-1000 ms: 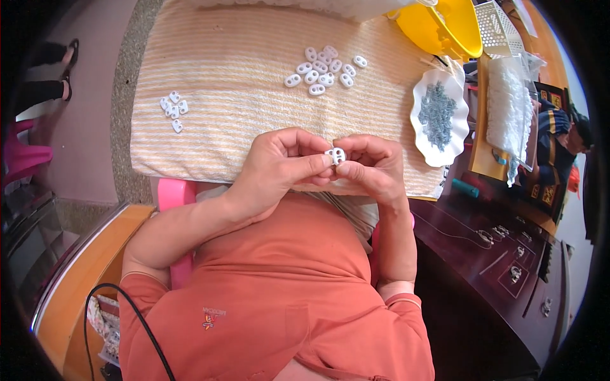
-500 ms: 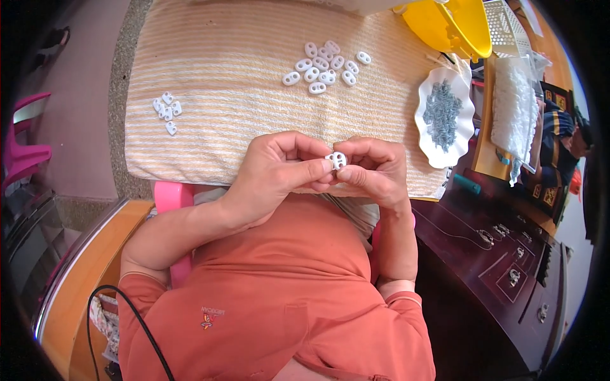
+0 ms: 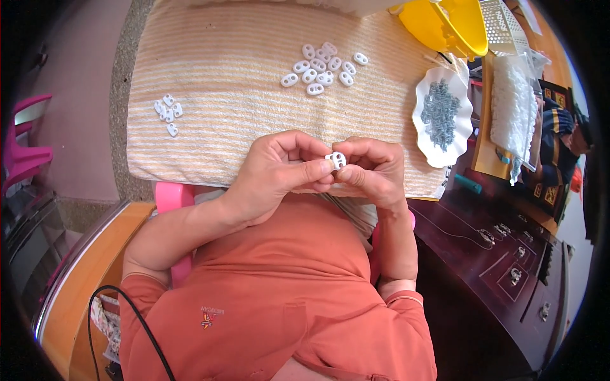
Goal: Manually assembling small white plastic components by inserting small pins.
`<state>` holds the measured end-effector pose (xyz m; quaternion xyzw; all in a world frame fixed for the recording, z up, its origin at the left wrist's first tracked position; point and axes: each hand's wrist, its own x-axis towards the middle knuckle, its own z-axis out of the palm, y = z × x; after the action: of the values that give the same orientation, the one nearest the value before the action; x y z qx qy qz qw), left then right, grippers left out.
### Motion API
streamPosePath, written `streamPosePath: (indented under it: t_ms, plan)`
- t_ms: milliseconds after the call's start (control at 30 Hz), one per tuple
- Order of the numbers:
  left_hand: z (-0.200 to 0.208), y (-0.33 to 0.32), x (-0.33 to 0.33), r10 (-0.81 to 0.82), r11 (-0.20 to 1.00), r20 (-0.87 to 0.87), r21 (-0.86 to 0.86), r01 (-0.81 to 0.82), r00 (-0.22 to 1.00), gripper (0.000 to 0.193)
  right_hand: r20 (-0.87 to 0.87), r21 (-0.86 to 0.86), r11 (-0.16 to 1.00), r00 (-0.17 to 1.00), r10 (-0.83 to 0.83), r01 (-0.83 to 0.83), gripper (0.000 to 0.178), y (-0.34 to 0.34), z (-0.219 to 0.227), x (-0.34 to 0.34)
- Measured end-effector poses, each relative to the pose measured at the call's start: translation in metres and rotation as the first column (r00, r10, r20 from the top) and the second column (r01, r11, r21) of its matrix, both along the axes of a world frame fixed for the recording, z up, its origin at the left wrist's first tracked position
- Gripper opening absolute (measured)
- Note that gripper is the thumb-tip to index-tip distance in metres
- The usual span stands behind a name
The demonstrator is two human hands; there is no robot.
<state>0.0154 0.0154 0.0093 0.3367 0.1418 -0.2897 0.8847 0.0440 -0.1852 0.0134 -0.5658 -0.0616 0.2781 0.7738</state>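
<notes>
Between my two hands, just over the near edge of the towel, is a small white plastic cord lock (image 3: 338, 161) with round holes facing up. The thumb and fingers of my left hand (image 3: 276, 166) pinch its left side. My right hand (image 3: 379, 166) pinches the right side with thumb and forefinger; its other fingers are curled and partly hidden. Beyond my hands lies a loose group of white oval two-hole pieces (image 3: 309, 76). Farther left sits a smaller cluster of white pieces (image 3: 169, 115). To the right, a white wavy-rimmed dish (image 3: 417, 120) holds many small grey metal springs (image 3: 441, 114).
A striped cream towel (image 3: 216, 70) covers the table. At the far right stand a yellow container (image 3: 473, 41) and a white perforated basket (image 3: 500, 28), with a clear bag of white pieces (image 3: 511, 108) nearer. A dark carved surface (image 3: 470, 279) lies at my right.
Both hands keep the same pinch on the cord lock and have barely moved. The view has shifted very slightly; the pieces on the towel lie as before.
</notes>
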Motion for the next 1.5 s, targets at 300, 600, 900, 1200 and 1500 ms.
streamPosePath:
  t_ms: [300,600,900,1200,1500]
  plan:
    - [0.001,0.0,0.0,-0.047,0.988,0.017,-0.146,0.049,0.999,0.009,0.126,0.057,0.998,0.992,0.004,-0.012,0.026,0.002,-0.004,0.001]
    - [-0.004,-0.001,-0.004,-0.055,0.976,0.059,-0.209,0.066,0.997,0.008,0.121,0.027,1.0,0.993,-0.013,0.01,0.029,0.007,0.005,-0.005]
    - [0.003,-0.001,-0.006,-0.087,0.977,0.09,-0.185,0.103,0.992,0.008,0.149,0.026,1.0,0.989,-0.004,0.0,0.03,0.008,0.015,-0.01]
    - [0.003,-0.002,-0.001,-0.095,0.988,0.073,-0.115,0.103,0.993,0.008,0.094,0.036,0.999,0.996,0.001,-0.005,0.019,0.01,0.019,-0.007]
    - [0.002,-0.001,-0.004,-0.073,0.995,0.049,-0.064,0.076,0.996,0.011,0.341,-0.358,0.913,0.938,-0.064,0.193,0.013,-0.021,0.028,0.023]
